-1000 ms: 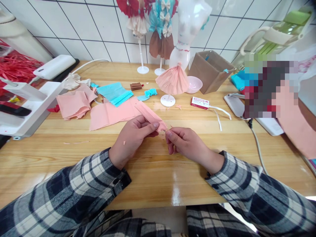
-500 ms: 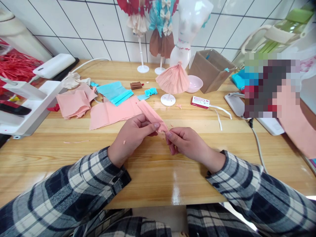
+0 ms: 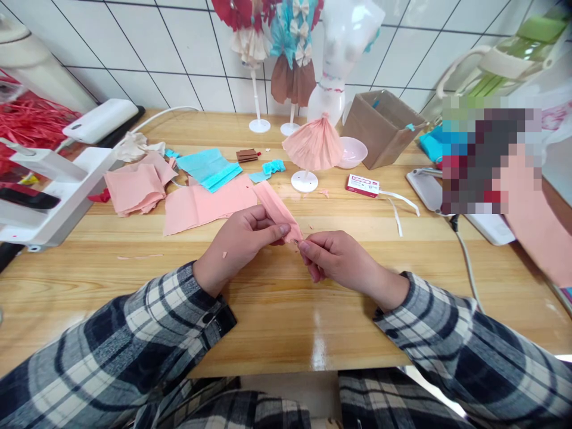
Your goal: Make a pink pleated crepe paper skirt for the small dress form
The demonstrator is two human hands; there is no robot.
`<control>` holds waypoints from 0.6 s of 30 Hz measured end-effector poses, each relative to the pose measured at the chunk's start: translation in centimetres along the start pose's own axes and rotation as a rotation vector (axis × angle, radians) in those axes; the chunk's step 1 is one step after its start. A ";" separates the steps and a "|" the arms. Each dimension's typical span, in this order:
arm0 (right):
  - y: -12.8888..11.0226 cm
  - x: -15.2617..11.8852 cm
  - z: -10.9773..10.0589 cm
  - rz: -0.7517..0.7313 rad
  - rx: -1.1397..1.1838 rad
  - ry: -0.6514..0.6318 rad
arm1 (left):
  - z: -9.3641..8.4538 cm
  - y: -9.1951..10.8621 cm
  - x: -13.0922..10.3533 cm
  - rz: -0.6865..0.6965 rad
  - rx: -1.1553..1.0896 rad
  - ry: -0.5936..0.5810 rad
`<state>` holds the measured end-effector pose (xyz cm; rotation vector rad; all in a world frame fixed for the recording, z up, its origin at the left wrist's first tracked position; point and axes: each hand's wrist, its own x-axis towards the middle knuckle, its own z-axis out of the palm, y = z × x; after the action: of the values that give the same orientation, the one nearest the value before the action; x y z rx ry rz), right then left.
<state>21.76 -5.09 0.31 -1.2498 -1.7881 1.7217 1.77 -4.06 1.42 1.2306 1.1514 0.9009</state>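
Note:
A folded strip of pink crepe paper (image 3: 277, 205) slants up and left from between my hands. My left hand (image 3: 243, 244) pinches it near its lower end, thumb on top. The fingertips of my right hand (image 3: 335, 256) are pressed together at the strip's lower corner, on something too small to make out. A pink pleated paper skirt (image 3: 315, 145) stands on a white stand just behind. Left of the strip lies a flat pink sheet (image 3: 201, 205), with a blue paper piece (image 3: 210, 168) over its upper edge and more folded pink paper (image 3: 136, 185) beside it.
Doll stands with a cream skirt (image 3: 251, 47) and a brown skirt (image 3: 292, 80) are at the back. A pink bowl (image 3: 352, 152), a cardboard box (image 3: 379, 128) and a small red-white box (image 3: 363, 185) are right of centre. A power strip (image 3: 67, 185) lies at the left.
The strip's upper end has shifted slightly right and its lower end looks a little turned between my fingers. Both hands remain in nearly the same place.

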 end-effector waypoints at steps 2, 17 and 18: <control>0.0 0.0 0.0 0.002 0.005 0.005 | 0.0 0.0 0.0 0.003 -0.007 0.002; 0.2 0.0 0.2 -0.041 -0.039 0.029 | 0.2 -0.6 0.1 -0.037 -0.187 0.064; 0.2 0.0 0.2 -0.058 -0.050 0.043 | 0.3 -0.5 0.0 -0.039 -0.222 0.072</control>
<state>21.68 -5.28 0.04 -1.2331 -1.8348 1.6158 2.05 -4.18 0.89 0.9997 1.0960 1.0208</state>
